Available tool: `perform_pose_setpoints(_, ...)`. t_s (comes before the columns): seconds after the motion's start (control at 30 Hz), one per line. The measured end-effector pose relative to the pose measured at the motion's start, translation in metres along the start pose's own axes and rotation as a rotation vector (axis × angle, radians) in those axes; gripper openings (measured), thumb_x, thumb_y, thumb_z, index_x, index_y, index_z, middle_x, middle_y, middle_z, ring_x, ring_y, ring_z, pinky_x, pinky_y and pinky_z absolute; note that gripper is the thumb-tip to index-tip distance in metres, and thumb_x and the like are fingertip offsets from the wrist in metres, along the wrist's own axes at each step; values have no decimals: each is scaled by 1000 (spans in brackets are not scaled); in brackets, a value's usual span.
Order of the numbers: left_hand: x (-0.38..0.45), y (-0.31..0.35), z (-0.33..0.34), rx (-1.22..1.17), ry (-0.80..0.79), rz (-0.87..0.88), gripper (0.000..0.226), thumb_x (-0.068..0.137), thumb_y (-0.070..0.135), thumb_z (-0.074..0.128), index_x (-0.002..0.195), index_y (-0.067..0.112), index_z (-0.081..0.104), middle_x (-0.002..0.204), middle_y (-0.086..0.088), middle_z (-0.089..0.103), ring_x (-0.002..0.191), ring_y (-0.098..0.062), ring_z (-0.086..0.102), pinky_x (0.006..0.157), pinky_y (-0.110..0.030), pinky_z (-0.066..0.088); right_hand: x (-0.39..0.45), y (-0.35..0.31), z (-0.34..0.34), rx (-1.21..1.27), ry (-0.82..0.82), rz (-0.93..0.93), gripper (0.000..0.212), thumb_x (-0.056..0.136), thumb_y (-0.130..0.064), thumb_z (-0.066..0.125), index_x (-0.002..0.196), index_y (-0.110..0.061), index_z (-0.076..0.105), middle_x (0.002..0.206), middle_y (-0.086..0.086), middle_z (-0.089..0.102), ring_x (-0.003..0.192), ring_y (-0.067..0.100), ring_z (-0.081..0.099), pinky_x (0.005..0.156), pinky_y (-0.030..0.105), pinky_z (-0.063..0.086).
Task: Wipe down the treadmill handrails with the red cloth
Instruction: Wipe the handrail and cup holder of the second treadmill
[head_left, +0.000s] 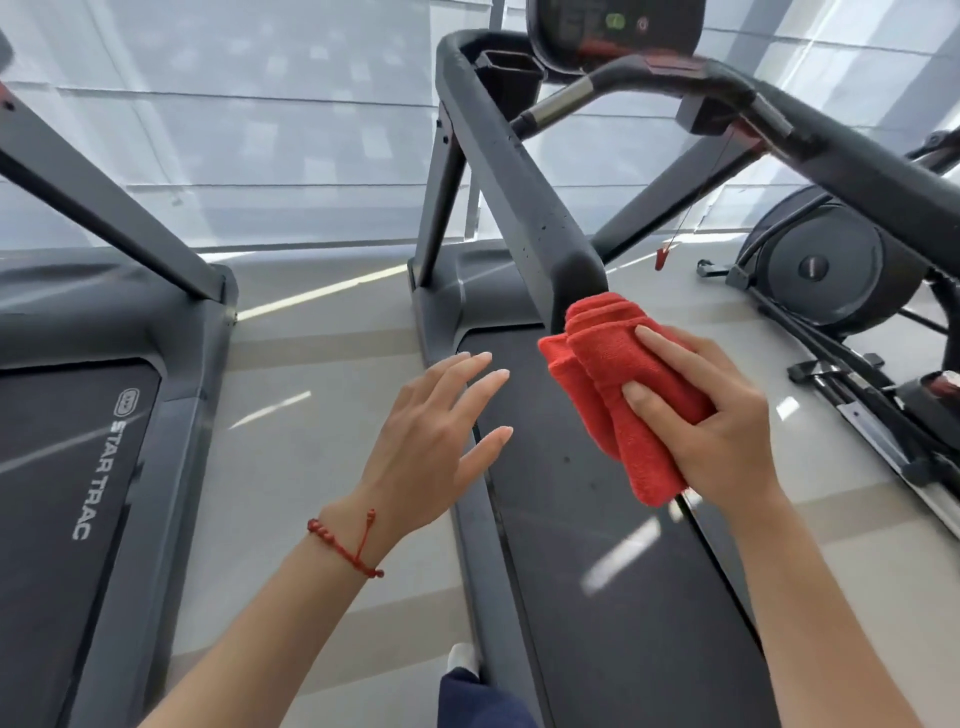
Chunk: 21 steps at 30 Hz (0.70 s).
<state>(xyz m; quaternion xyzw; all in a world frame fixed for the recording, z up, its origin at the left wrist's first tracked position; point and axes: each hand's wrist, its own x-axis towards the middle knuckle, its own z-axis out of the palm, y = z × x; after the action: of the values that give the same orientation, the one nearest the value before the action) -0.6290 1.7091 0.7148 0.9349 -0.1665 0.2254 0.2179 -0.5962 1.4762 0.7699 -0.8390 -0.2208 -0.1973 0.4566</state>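
Two hands work over the treadmill belt. The left hand, at about seven o'clock from the cloth, hangs in the air with its fingers spread and slack, gripping nothing and touching nothing. The right hand is clenched around the red cloth, thumb and fingers pinching the folded bundle, whose loose tail droops toward six o'clock. The top of the cloth sits at the near, rounded end of the left handrail, seemingly touching it, though the fold hides the contact itself.

The main risk, as I judge it, is a partial wipe: the cloth is bunched thick, so only a narrow patch would meet the rail and the speckled marks farther up could be missed. The dangling tail could also slip out of the grip if the pinch loosens on a long stroke.

Farther off, toward one o'clock, the right handrail looks not yet reached, with the console at twelve between the two rails.
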Motion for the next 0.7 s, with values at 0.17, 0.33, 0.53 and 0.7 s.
perform_pose_setpoints(0.17,46,2,18,7,28,0,49,92,39,42,128,8,54,134,-10,51,126,-24,41,102,-37,34,56,30,-13,-4,-48,-67,42,78,-33,63,118,-24,57,119,-5,55,110,-1,51,95,14,37)
perform_pose_setpoints(0.33,82,8,32,48,92,20,47,93,37,43,126,7,56,132,-12,52,125,-25,42,103,-34,31,111,61,-19,-9,-113,-140,42,79,-31,64,119,-22,56,120,0,56,110,1,51,96,13,35)
perform_pose_setpoints(0.53,112,17,48,56,125,47,46,91,35,47,125,6,56,132,-13,53,125,-27,45,100,-39,38,167,87,-5,-3,-240,-222,42,79,-30,65,119,-21,57,119,-2,55,110,-2,50,97,15,36)
perform_pose_setpoints(0.7,127,18,58,51,129,61,44,91,33,49,124,6,59,133,-14,51,124,-28,46,99,-40,39,204,96,11,-40,-387,-294,41,80,-31,64,120,-23,57,119,-3,55,109,-2,51,97,16,36)
